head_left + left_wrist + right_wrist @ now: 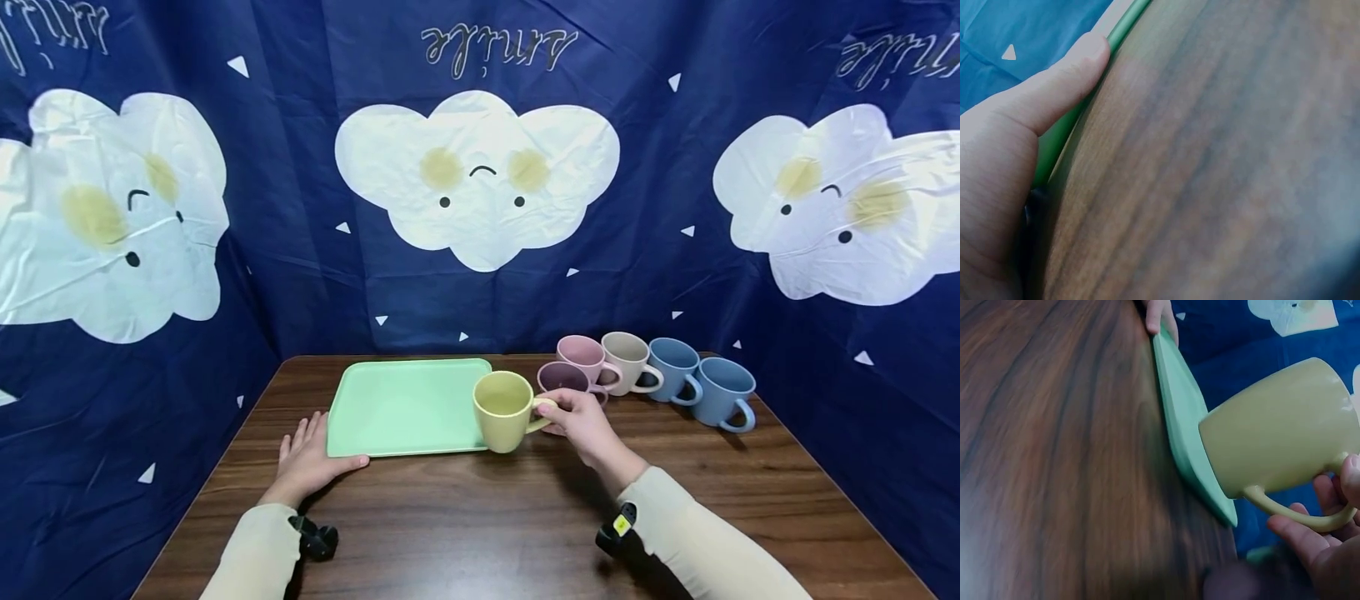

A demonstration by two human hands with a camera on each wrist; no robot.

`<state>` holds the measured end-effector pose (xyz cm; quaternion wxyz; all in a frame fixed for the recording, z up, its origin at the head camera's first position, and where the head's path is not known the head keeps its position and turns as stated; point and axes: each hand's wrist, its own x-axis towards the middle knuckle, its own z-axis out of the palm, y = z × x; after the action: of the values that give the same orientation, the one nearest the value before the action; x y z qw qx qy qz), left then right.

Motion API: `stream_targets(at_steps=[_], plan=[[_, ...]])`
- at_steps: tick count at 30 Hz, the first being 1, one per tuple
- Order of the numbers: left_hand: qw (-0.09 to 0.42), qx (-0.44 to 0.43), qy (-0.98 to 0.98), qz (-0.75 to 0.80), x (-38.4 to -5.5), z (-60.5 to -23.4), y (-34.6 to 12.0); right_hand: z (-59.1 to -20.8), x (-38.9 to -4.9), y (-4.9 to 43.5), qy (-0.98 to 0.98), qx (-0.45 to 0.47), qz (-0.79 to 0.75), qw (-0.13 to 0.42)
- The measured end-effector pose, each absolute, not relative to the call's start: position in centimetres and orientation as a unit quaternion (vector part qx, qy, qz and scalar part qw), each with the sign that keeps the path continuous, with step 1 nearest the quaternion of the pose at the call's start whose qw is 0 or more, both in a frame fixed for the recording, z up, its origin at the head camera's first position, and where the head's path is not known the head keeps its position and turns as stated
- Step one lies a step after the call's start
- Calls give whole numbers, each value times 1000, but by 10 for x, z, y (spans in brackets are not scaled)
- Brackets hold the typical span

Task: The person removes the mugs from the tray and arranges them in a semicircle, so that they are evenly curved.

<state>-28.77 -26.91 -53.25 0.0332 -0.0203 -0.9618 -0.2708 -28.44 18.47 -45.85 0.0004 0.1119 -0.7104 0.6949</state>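
My right hand grips a yellow mug by its handle, with fingers and thumb round the loop. Upright, the mug overlaps the right front corner of a mint-green tray in the head view. From the right wrist, the mug's base shows close over the tray's edge. At the tray's left front corner my left hand rests with fingers spread and straight. Its thumb lies along the tray's front rim in the left wrist view.
Right of the tray, on the wooden table, stand a purple mug, a pink mug, a beige mug and two blue mugs. The purple one is partly behind my right hand. A dark blue cloud-print curtain surrounds the table.
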Motion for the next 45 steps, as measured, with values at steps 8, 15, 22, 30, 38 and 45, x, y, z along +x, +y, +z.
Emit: stream_targets(at_steps=[8,15,22,30,38,45], plan=[[47,-27,-956,-289,-287,-533,-270,-466,-275,217,-713,96,694,-2],[32,-28,-958,-283,-288,-532,-269,-466,-262,239,-722,108,683,-4],[28,-24,-960,-276,-289,-532,-269,-466,-248,261,-722,120,681,-17],[27,-24,-961,-275,-288,-531,-269,-470,-240,284,-715,127,686,-32],[27,-23,-961,-276,-288,-534,-270,-480,-242,293,-721,113,683,-33],[26,-26,-961,-275,-290,-532,-268,-489,-245,294,-722,91,685,-27]])
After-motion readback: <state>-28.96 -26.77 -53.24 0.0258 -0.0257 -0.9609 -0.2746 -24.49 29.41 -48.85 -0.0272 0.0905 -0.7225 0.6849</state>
